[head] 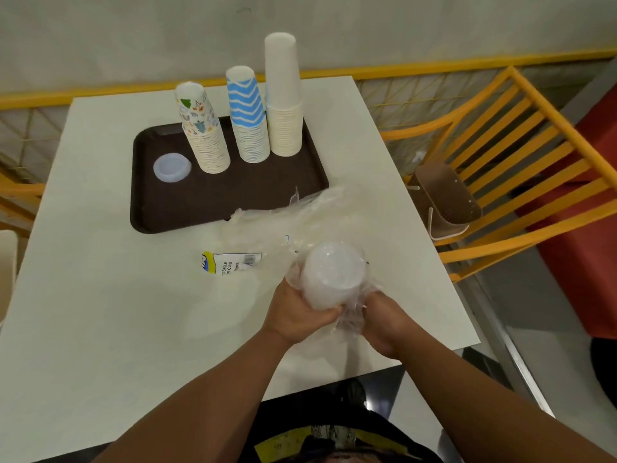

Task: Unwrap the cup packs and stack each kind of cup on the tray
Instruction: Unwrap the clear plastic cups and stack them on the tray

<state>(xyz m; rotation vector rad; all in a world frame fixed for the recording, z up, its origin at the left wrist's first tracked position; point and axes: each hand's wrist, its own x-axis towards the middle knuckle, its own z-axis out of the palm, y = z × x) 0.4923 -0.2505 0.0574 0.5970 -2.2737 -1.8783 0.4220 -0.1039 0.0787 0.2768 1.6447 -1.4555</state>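
Observation:
A dark brown tray lies on the white table. On it stand three upside-down stacks: patterned cups, blue zigzag cups and plain white cups. A single translucent cup sits at the tray's left. My left hand grips a stack of translucent plastic cups still partly in its clear wrapper. My right hand pinches that wrapper at the stack's near end.
Loose clear wrappers lie between the tray and my hands, one with a printed label. A brown paper holder sits on a yellow slatted chair to the right. The table's right edge is close to my right hand.

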